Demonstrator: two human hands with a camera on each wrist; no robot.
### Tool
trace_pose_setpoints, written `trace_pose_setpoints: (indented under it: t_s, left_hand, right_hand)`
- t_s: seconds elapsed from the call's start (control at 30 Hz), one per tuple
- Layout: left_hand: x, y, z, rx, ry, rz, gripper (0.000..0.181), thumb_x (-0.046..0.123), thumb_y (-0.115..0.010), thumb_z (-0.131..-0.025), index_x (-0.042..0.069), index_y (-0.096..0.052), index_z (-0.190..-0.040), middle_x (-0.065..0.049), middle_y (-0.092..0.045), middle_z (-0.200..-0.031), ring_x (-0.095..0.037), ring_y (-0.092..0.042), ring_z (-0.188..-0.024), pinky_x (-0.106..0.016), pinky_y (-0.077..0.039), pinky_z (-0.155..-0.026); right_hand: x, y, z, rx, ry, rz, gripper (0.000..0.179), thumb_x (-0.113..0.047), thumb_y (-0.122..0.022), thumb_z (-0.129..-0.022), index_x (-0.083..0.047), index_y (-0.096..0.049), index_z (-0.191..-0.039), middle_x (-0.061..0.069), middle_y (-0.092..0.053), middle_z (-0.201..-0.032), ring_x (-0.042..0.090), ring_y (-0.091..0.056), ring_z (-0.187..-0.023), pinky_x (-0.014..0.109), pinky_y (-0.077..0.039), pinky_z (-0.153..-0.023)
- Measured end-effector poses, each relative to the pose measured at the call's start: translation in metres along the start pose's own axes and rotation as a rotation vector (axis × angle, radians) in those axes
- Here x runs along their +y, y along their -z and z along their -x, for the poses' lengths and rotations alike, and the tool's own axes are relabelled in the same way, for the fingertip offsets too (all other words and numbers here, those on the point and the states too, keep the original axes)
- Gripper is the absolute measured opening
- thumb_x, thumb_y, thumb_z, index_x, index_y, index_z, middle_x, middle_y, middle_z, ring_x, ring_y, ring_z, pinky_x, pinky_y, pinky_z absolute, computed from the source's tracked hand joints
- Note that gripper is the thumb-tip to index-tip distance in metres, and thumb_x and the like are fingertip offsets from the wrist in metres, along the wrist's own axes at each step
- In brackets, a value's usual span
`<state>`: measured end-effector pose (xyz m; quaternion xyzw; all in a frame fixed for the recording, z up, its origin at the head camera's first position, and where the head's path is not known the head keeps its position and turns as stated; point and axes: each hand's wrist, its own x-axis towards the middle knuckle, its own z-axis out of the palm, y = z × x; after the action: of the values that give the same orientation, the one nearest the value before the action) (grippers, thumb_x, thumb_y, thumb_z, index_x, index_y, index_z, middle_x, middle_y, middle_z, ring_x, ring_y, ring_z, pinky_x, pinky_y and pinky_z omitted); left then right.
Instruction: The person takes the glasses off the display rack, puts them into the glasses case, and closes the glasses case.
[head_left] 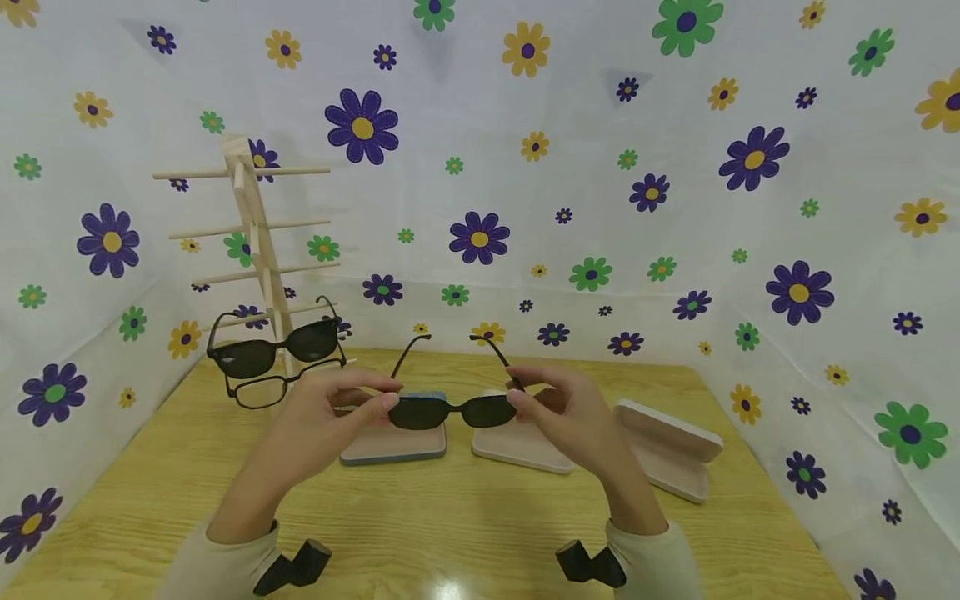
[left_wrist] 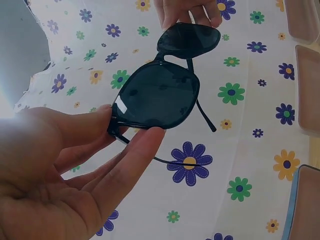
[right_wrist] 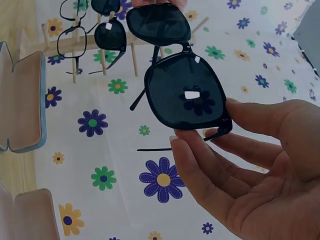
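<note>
Black sunglasses (head_left: pixel 488 412) with dark lenses are held up above the table between my two hands. Their temples are unfolded and point away from me. My left hand (head_left: pixel 322 421) pinches the left hinge corner between thumb and fingers. At the opposite corner, my right hand (head_left: pixel 564 414) pinches the frame the same way. In the left wrist view the sunglasses (left_wrist: pixel 155 95) show the left hand's thumb and fingers at the frame edge. The right wrist view shows the sunglasses (right_wrist: pixel 187 92) with the right hand's fingertips at the lens corner and temple.
A wooden display rack (head_left: pixel 258 225) stands at the left, carrying dark sunglasses (head_left: pixel 251 358) and clear-lensed glasses (head_left: pixel 258 393) low down. Behind the hands lie an open blue-edged case (head_left: pixel 397 450) and an open pale case (head_left: pixel 525 450). Another open case (head_left: pixel 671 458) lies to the right.
</note>
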<state>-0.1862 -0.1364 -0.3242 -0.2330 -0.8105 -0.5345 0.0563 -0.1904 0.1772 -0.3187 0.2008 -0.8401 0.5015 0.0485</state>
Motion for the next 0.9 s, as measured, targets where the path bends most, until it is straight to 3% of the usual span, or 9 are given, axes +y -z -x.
trace_pose_setpoints:
  t_s: [0.13,0.37,0.67,0.9]
  left_hand:
    - [-0.006,-0.008,0.001,-0.027,0.034,0.046,0.020,0.013,-0.071,-0.099,0.004,-0.076,-0.116,-0.019,-0.074,-0.114,-0.012,-0.078,-0.083,-0.026,-0.061,-0.073]
    - [-0.009,-0.017,0.000,-0.067,0.091,0.093,0.023,0.013,-0.069,-0.099,0.002,-0.075,-0.118,-0.020,-0.075,-0.113,-0.015,-0.078,-0.084,-0.026,-0.063,-0.077]
    - [-0.011,-0.027,-0.007,-0.092,0.061,0.127,0.022,0.009,-0.068,-0.100,-0.003,-0.075,-0.118,-0.023,-0.075,-0.116,-0.019,-0.079,-0.086,-0.028,-0.064,-0.076]
    - [-0.011,-0.030,-0.006,-0.103,0.107,0.120,0.023,0.009,-0.068,-0.100,-0.002,-0.075,-0.119,-0.022,-0.075,-0.117,-0.022,-0.078,-0.088,-0.027,-0.063,-0.076]
  right_hand:
    - [0.005,0.004,0.006,-0.037,-0.044,-0.040,0.037,-0.013,-0.068,-0.101,0.002,-0.065,-0.134,0.027,-0.067,-0.129,0.012,-0.076,-0.081,0.026,-0.062,-0.081]
    - [0.009,0.009,0.012,-0.075,-0.097,-0.037,0.040,-0.015,-0.068,-0.101,0.005,-0.063,-0.135,0.029,-0.066,-0.130,0.033,-0.078,-0.089,0.028,-0.063,-0.082]
    - [0.013,0.016,0.019,-0.068,-0.168,0.002,0.043,-0.019,-0.068,-0.101,0.001,-0.062,-0.139,0.025,-0.067,-0.134,0.021,-0.079,-0.087,0.040,-0.061,-0.093]
    - [0.018,0.014,0.021,-0.070,-0.197,-0.009,0.043,-0.020,-0.068,-0.101,0.001,-0.062,-0.139,0.023,-0.072,-0.124,0.013,-0.077,-0.084,0.041,-0.061,-0.090]
